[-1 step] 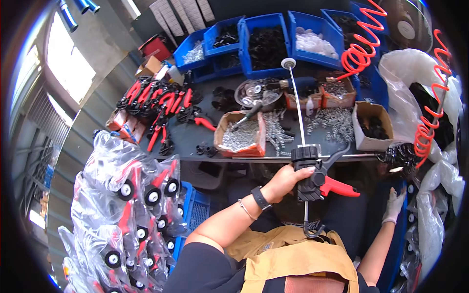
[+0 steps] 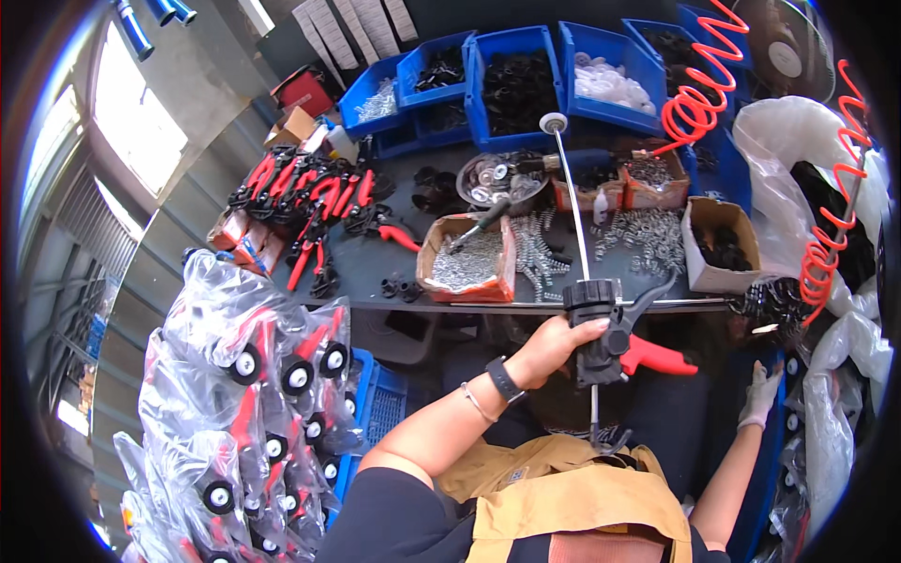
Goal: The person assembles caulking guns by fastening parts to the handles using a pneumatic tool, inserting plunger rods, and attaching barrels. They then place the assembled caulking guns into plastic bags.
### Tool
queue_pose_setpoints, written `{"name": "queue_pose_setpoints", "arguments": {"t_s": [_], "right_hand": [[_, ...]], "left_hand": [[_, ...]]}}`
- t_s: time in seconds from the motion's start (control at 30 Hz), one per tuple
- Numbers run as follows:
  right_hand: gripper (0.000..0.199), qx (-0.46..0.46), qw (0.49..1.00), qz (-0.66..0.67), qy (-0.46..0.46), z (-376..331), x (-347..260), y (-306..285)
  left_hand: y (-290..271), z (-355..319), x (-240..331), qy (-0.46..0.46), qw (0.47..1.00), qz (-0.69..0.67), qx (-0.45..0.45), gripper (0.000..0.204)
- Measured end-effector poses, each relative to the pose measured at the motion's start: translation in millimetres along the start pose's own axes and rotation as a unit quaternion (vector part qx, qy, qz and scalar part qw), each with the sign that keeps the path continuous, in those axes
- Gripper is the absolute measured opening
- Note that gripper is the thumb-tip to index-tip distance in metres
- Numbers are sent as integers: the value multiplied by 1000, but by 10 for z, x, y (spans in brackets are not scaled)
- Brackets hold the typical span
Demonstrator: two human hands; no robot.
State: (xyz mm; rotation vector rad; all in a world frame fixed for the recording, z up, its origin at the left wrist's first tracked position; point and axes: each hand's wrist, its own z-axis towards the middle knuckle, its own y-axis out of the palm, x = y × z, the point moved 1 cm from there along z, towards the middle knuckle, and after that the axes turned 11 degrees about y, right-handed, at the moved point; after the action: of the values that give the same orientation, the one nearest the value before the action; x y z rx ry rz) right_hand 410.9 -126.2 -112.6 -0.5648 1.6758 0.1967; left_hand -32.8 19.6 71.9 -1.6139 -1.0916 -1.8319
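My left hand (image 2: pixel 552 349) is closed around the black body of a caulking gun (image 2: pixel 595 324), thumb over its side. The gun's long metal rod (image 2: pixel 572 192) points away from me over the bench and ends in a pale round plunger disc (image 2: pixel 553 123). A hook bends at the rod's near end, by my yellow apron (image 2: pixel 572 502). Red handle (image 2: pixel 659 356) and dark trigger lever stick out to the right. Far off to the right, my gloved right hand (image 2: pixel 758 402) has its fingers stretched out beside a blue container (image 2: pixel 768 469), with nothing visible in it.
Springs (image 2: pixel 648 239) and a box of small metal parts (image 2: pixel 466 253) lie on the bench (image 2: pixel 371 272), left of a box of black parts (image 2: pixel 718 246). Red-handled gun parts (image 2: pixel 300 192) pile at left. Bagged guns (image 2: pixel 235 394) stand below. Blue bins (image 2: pixel 516 80) line the back; red coiled hoses (image 2: pixel 694 103) hang.
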Motion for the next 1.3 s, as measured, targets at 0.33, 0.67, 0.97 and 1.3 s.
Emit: {"name": "queue_pose_setpoints", "arguments": {"t_s": [0.33,0.67,0.97,1.3], "right_hand": [[80,87,978,190,-20,242,-102,772],[74,81,986,-93,-109,27,95,256],[64,-256,963,26,-75,-924,-226,-322],[60,-409,822,309,-250,-1450,-2135,442]], "left_hand": [[-327,48,502,-192,888,416,-49,61],[-1759,171,721,-20,748,659,-76,25],[-1862,2,876,102,969,86,208,20],[-1788,342,659,243,881,-272,303,4]]}}
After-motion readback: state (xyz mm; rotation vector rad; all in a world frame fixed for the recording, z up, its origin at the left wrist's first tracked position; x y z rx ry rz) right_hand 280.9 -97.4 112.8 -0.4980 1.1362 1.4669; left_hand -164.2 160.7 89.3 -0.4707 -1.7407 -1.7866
